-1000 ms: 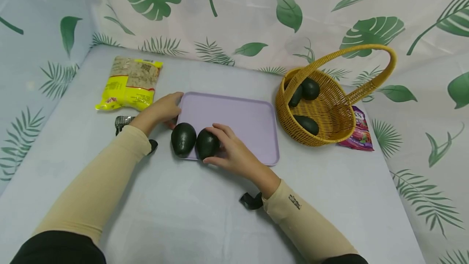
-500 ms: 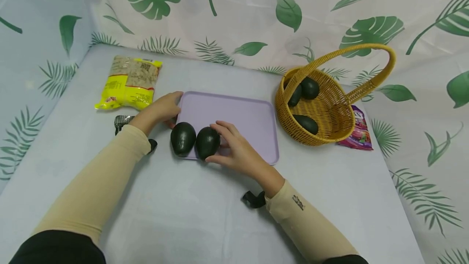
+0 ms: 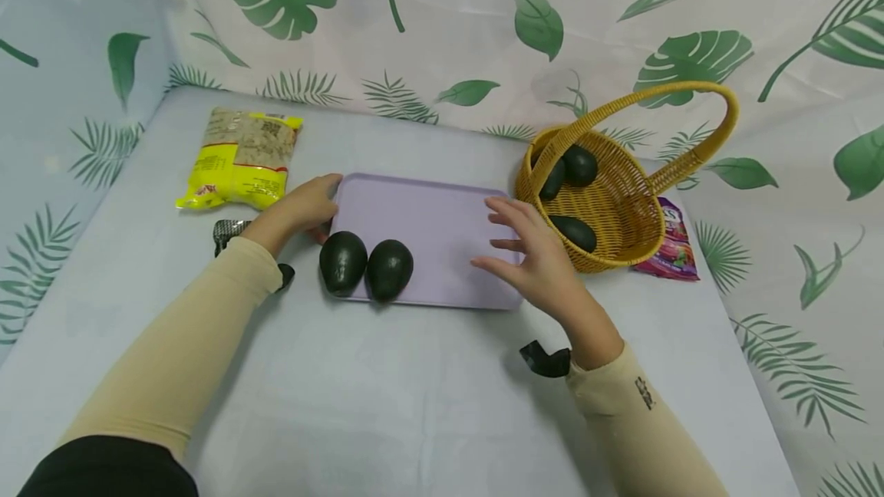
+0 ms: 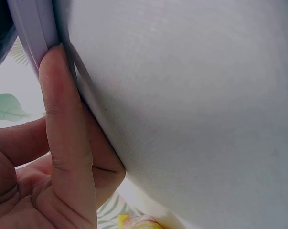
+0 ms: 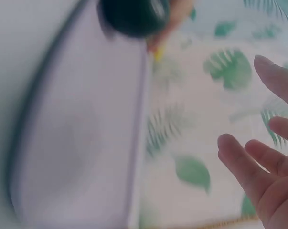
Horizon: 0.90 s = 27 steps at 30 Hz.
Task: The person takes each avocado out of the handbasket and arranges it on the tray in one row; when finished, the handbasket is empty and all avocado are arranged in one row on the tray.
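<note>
Two dark green avocados lie side by side on the lilac tray [image 3: 435,221], at its near left corner: the left avocado [image 3: 343,263] and the right avocado [image 3: 390,271]. My left hand [image 3: 301,208] holds the tray by its left edge; in the left wrist view, a fingertip [image 4: 55,59] lies against the tray's side. Over the tray's right end, my right hand [image 3: 535,255] holds nothing, its fingers spread. To its right stands a yellow wicker basket [image 3: 625,213] with several avocados inside, one of them the front avocado [image 3: 575,232].
A yellow bag of pale dry food [image 3: 242,159] lies at the back left of the white table. Behind the basket's right side, a purple snack packet [image 3: 673,248] is partly hidden. The basket's tall handle [image 3: 718,98] arches up and to the right.
My right hand has let go of the right avocado and moved right, toward the basket. That avocado stays on the tray. My left hand has stayed at the tray's edge.
</note>
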Tool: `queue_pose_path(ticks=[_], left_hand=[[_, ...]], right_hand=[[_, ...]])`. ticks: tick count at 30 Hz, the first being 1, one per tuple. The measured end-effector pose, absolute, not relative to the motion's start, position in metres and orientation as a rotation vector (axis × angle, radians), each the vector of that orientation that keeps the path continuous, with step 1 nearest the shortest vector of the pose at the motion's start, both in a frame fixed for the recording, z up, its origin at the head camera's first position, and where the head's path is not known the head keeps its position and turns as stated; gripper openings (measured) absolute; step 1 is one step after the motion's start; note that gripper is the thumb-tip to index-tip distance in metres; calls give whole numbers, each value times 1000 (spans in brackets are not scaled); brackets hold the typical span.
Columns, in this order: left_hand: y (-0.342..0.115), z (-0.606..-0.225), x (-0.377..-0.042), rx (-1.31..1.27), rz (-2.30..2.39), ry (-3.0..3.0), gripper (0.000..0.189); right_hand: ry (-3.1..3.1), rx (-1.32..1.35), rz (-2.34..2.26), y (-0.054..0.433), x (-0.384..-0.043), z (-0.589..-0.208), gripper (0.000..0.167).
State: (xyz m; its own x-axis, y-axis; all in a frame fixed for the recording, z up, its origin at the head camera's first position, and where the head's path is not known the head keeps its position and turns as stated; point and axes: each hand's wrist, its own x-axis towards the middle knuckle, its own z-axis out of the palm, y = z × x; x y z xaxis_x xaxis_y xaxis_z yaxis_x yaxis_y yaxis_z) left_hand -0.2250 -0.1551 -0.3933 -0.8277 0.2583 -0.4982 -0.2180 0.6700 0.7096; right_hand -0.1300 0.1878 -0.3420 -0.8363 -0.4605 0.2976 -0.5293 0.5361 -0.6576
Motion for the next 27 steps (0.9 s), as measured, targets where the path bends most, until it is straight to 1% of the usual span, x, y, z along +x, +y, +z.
queue_pose_path(ticks=[6, 10, 13, 19, 27], left_hand=[[-157, -395, -225, 16, 1091, 2302, 69], [-159, -395, -224, 11, 1092, 2308, 69], [-159, -397, -225, 9, 1100, 2304, 69], [-160, -399, -226, 3, 1120, 2294, 70], [-159, -399, -227, 16, 1143, 2287, 70]], right_hand=[[-2673, 626, 1064, 238, -145, -323, 72], [-2777, 419, 986, 266, -166, -307, 68], [-2884, 354, 912, 283, -186, -299, 67], [-3119, 395, 694, 298, -226, -299, 70], [-3335, 574, 374, 304, -274, -308, 64]])
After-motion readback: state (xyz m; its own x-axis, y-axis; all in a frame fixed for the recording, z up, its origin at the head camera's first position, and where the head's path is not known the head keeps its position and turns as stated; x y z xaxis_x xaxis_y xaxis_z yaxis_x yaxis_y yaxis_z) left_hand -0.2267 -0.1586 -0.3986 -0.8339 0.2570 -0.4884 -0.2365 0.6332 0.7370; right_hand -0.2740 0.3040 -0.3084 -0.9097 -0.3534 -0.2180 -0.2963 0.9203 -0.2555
